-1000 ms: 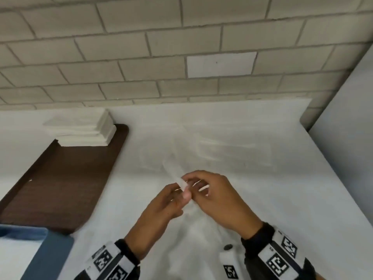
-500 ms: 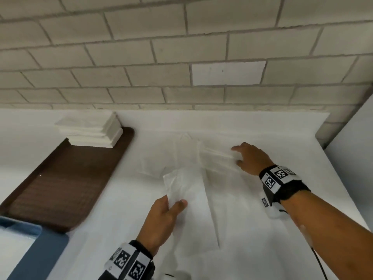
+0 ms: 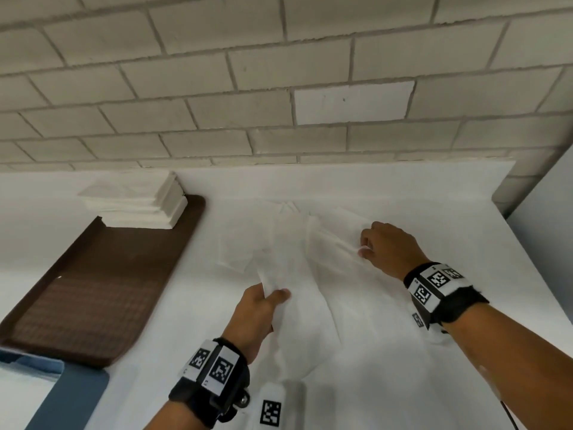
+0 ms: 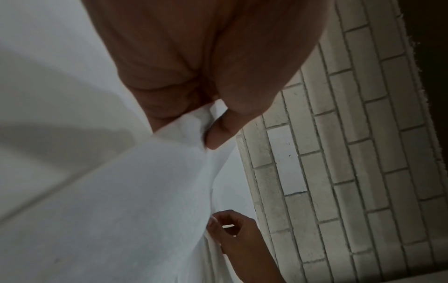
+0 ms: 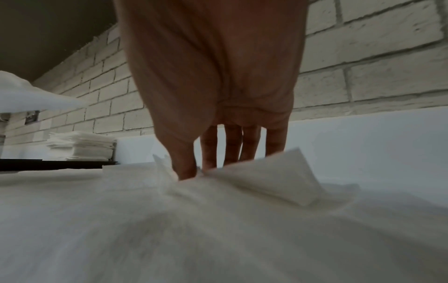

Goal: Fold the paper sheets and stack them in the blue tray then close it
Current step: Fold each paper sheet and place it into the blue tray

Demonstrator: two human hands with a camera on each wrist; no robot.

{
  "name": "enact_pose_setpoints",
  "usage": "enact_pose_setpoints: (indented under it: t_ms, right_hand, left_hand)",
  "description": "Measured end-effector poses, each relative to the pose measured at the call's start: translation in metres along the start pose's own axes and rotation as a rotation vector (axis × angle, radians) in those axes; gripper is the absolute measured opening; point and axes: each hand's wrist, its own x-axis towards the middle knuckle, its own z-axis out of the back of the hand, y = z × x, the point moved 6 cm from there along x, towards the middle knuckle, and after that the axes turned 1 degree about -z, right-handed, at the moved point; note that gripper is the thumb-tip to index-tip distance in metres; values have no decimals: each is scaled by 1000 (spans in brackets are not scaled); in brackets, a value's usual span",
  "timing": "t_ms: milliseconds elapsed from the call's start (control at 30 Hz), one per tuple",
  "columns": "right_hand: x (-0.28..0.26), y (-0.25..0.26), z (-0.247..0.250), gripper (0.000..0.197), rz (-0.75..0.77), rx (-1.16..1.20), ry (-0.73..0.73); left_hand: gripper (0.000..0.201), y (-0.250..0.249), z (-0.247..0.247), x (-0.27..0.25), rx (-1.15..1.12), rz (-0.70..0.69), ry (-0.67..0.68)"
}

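A thin white paper sheet (image 3: 294, 259) lies crumpled and partly lifted on the white table. My left hand (image 3: 273, 293) pinches its near corner between thumb and fingers; the left wrist view shows the thumb (image 4: 218, 132) pressed on the sheet (image 4: 145, 191). My right hand (image 3: 364, 248) pinches the sheet's far right part, its fingers (image 5: 208, 153) and thumb closing on a raised fold (image 5: 266, 178). A stack of folded white sheets (image 3: 136, 206) sits on the far end of a brown tray (image 3: 93, 290). The blue tray (image 3: 62, 395) shows only partly at the lower left corner.
A brick wall (image 3: 279, 88) runs along the table's back edge. A grey panel (image 3: 545, 228) stands at the right side. More white paper or cloth (image 3: 372, 352) covers the table under my arms.
My hands, together on one corner a second ago, have parted. The right hand went to the sheet's far right part and now pinches it. The left hand keeps the near corner.
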Motion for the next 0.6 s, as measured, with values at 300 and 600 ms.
enact_pose_setpoints:
  t_ms: [300,600]
  right_hand:
    - [-1,1,24,19,-87,188,16]
    - [-83,121,61,16,294,353,-162]
  left_hand:
    - [25,-12,-2,10,-25,-7,88]
    - [44,-39,-26,-3,-295,-67,218]
